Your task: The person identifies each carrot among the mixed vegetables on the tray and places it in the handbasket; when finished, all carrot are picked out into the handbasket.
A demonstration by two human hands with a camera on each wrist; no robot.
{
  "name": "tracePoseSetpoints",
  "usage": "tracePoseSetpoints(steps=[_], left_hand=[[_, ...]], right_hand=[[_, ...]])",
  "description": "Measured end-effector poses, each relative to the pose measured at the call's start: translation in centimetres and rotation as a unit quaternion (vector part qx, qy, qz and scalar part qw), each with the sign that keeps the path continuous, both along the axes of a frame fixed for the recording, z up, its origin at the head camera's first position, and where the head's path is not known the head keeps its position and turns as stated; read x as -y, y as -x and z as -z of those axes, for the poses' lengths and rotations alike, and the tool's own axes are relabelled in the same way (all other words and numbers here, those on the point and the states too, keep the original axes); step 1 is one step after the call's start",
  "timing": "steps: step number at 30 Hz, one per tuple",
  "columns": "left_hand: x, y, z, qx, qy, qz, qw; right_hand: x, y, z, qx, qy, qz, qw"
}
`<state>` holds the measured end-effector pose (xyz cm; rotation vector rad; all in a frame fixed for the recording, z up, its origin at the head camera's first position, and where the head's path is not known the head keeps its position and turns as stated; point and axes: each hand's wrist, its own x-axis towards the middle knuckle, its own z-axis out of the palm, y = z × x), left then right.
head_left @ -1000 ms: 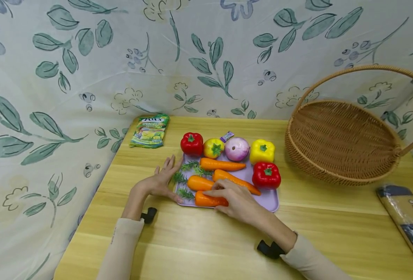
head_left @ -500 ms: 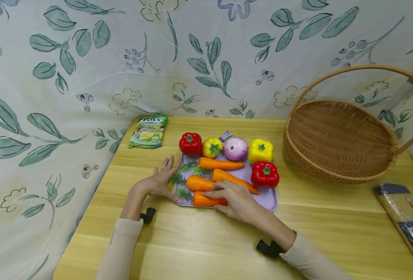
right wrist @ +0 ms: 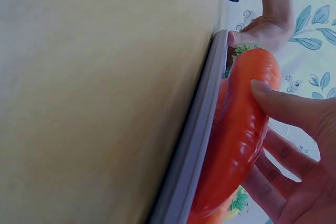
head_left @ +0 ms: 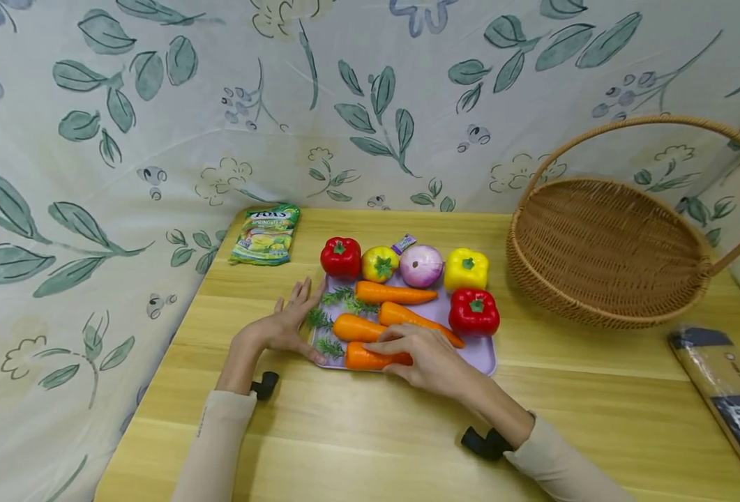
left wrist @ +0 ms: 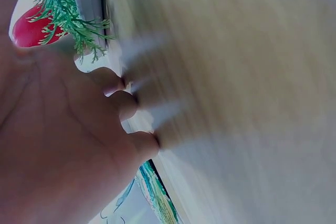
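Note:
A lilac tray [head_left: 482,352] lies on the wooden table with several orange carrots on it, their green tops at the left. My right hand [head_left: 429,359] grips the front carrot [head_left: 363,356], thumb on one side and fingers on the other. That same carrot [right wrist: 236,129] fills the middle of the right wrist view, beside the tray's edge; in the head view its tip is hidden by the hand. Spread fingers of my left hand [head_left: 284,328] rest on the table at the tray's left side, the thumb at the front left corner.
Along the tray's back and right stand a red pepper [head_left: 341,258], a yellow vegetable [head_left: 380,264], an onion [head_left: 421,265], a yellow pepper [head_left: 466,270] and another red pepper [head_left: 473,313]. A wicker basket [head_left: 608,258], candy bag [head_left: 266,236], small purple packet [head_left: 404,243] and brown package [head_left: 724,397] lie around.
The whole head view has shifted slightly. Both hands keep their places, the right one on the front carrot and the left at the tray's side.

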<state>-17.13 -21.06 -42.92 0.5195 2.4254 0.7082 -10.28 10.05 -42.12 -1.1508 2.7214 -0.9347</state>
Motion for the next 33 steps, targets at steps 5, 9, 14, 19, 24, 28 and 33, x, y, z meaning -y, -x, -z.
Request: tracePoseSetpoints(steps=[5,9,14,19,24,28,33], left_hand=[[0.0,0.0,0.0,0.000,0.004,0.000,1.0000],[0.0,0.0,0.0,0.000,0.005,-0.002,1.0000],[0.0,0.0,-0.1,0.003,0.003,-0.006,1.0000],[-0.1,-0.1,-0.1,0.003,0.003,-0.006,1.0000],[-0.1,0.0,0.0,0.006,0.011,-0.006,0.9999],[-0.1,0.0,0.1,0.006,0.014,-0.005,0.9999],[0.0,0.0,0.1,0.008,0.014,-0.003,0.9999]], right_hand=[[-0.3,0.1,-0.3,0.011,0.026,0.013,0.9995],[-0.4,0.1,-0.6,0.020,0.037,0.017,0.9990],[-1.0,-0.1,-1.9,0.039,0.058,0.028,0.9972],[-2.8,-0.2,-4.2,0.012,0.106,0.044,0.9933],[-6.3,-0.3,-6.6,-0.051,0.150,0.081,0.9841],[-9.7,-0.3,-8.7,-0.085,0.142,0.148,0.9750],[-14.3,0.1,-10.8,-0.109,0.149,0.232,0.9550]])
